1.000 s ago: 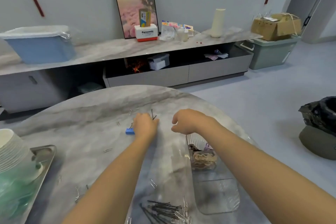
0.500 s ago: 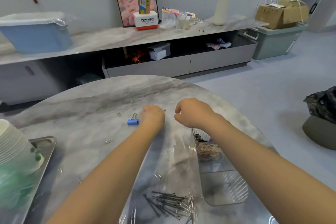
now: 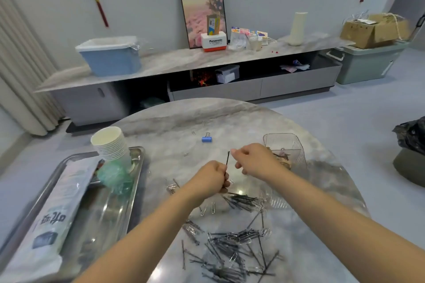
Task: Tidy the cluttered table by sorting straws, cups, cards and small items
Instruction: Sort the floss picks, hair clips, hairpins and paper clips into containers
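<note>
A thin black hairpin (image 3: 227, 158) stands nearly upright above the middle of a round marble desk (image 3: 241, 119), held at both ends. The left hand (image 3: 212, 176) is curled into a loose fist around the pin's lower end, and the right hand (image 3: 250, 159) pinches its top between thumb and fingertips; the two hands are close together. Below and nearer the viewer, a loose heap of black hairpins (image 3: 232, 248) mixed with silver paper clips (image 3: 241, 238) is spread over the desk, with a smaller bundle of pins (image 3: 241, 200) just under the hands. A few stray clips lie farther out, and a blue binder clip (image 3: 206, 139) sits alone toward the far side. Just beyond the right hand is a clear plastic box (image 3: 284, 145) holding what look like rubber bands, though the contents are blurred. On the left, a metal tray (image 3: 110, 209) carries a stack of white paper cups (image 3: 112, 145), a crumpled green plastic bag (image 3: 113, 178) and a long printed white packet (image 3: 53, 216). Behind the desk, a low cabinet along the wall bears a blue bin (image 3: 110, 56), a framed picture (image 3: 202, 14) and a white box (image 3: 213, 41) printed Panasonic.
</note>
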Demonstrator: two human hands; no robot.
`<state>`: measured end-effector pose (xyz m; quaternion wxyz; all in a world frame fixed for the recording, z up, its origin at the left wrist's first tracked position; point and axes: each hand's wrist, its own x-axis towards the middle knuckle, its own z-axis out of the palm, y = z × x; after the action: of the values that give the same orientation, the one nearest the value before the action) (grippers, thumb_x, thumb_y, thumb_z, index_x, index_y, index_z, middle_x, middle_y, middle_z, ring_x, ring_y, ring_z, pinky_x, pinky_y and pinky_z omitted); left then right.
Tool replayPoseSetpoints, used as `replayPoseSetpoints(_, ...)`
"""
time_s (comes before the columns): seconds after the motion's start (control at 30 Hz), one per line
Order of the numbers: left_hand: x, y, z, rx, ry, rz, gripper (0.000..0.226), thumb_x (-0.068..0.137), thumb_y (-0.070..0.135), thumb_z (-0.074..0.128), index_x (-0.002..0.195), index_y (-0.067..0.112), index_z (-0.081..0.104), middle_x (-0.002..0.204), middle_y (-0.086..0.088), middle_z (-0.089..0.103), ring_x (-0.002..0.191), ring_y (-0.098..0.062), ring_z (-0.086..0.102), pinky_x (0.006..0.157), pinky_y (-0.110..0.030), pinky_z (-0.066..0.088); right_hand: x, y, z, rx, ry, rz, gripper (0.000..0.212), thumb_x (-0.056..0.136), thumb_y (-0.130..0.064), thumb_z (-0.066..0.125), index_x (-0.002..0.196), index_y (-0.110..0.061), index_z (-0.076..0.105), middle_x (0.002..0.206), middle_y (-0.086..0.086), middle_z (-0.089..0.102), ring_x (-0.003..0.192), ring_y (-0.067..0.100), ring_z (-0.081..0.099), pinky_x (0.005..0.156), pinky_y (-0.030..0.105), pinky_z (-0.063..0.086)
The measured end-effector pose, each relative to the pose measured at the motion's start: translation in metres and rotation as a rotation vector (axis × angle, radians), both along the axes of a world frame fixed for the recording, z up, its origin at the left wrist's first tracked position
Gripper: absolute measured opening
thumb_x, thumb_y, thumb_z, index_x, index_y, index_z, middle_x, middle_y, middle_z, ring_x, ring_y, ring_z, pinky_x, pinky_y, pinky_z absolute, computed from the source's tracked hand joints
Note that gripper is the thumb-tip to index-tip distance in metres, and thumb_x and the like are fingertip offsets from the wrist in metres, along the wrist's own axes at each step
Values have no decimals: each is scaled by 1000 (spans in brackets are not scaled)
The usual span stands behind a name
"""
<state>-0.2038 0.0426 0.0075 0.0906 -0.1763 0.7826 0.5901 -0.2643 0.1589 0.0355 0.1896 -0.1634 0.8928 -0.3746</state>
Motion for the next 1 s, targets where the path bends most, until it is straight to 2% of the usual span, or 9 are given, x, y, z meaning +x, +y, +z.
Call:
replayPoseSetpoints(0.07, 25, 3, 8, 56, 45, 5, 31, 103, 14, 30, 77, 11, 46, 69, -1, 46, 61, -11, 46, 59, -22, 46, 27, 3, 3, -241, -247, -16, 26, 97, -29, 49, 93, -11, 68, 87, 1, 68, 67, 13, 60, 57, 24, 41)
replayPoseSetpoints(0.2, 55, 13, 18, 145, 153, 132, 21, 98, 11, 48, 80, 6, 58, 67, -3, 57, 60, -11, 56, 56, -19, 50, 60, 15, 0, -502, -331, -138, 20, 95, -21, 53, 86, -21, 71, 81, -5, 69, 67, 10, 59, 60, 21, 39)
replayPoseSetpoints(0.37, 71, 13, 16, 291, 226, 334, 8, 89, 3, 61, 82, 3, 64, 67, -6, 63, 57, -8, 63, 57, -19, 53, 78, 26, -6, -534, -307, -218, 15, 92, -16, 58, 85, -14, 71, 71, -2, 66, 61, 7, 57, 54, 17, 42)
replayPoseSetpoints(0.53, 57, 10, 12, 633, 56, 373, 5, 87, 6, 64, 86, 3, 61, 57, -3, 64, 51, -7, 62, 52, -16, 52, 72, 18, -15, -731, -481, -203, 13, 86, -6, 63, 76, -6, 71, 63, 0, 63, 60, 8, 53, 49, 15, 40)
replayPoseSetpoints(0.63, 38, -1, 3, 615, 30, 322, 9, 87, 13, 65, 87, 4, 62, 63, -3, 68, 56, -9, 65, 55, -18, 53, 56, 13, -17, -695, -381, -242, 12, 84, -9, 67, 74, -12, 72, 62, -5, 66, 60, 6, 54, 50, 15, 38)
replayPoseSetpoints(0.7, 25, -10, -2, 494, 42, 336, 13, 89, 20, 64, 87, 7, 62, 75, -4, 70, 64, -13, 67, 60, -22, 54, 48, 11, -16, -606, -274, -245, 9, 84, -14, 68, 77, -15, 74, 70, -4, 70, 59, 6, 57, 52, 14, 40)
replayPoseSetpoints(0.83, -22, -40, -27, -175, 127, 356, 11, 93, 18, 55, 85, 17, 63, 94, -3, 67, 80, -16, 60, 72, -28, 47, 29, 5, -22, -485, -227, -204, 13, 91, -10, 58, 83, -8, 68, 80, 7, 71, 56, 12, 59, 43, 14, 37)
replayPoseSetpoints(0.93, -63, -64, -49, -546, 156, 243, 29, 93, 8, 44, 113, 16, 64, 122, -4, 61, 108, -20, 53, 91, -29, 42, 17, 0, -31, -449, -299, -169, 14, 94, -6, 51, 83, -6, 60, 76, 8, 70, 51, 12, 57, 42, 19, 36)
replayPoseSetpoints(1.0, -89, -73, -61, -733, 157, 122, 46, 91, 2, 40, 133, 19, 50, 145, -3, 41, 131, -23, 34, 104, -32, 31, 11, 0, -36, -436, -323, -167, 13, 95, -5, 49, 84, -5, 55, 73, 8, 69, 49, 12, 55, 43, 19, 34)
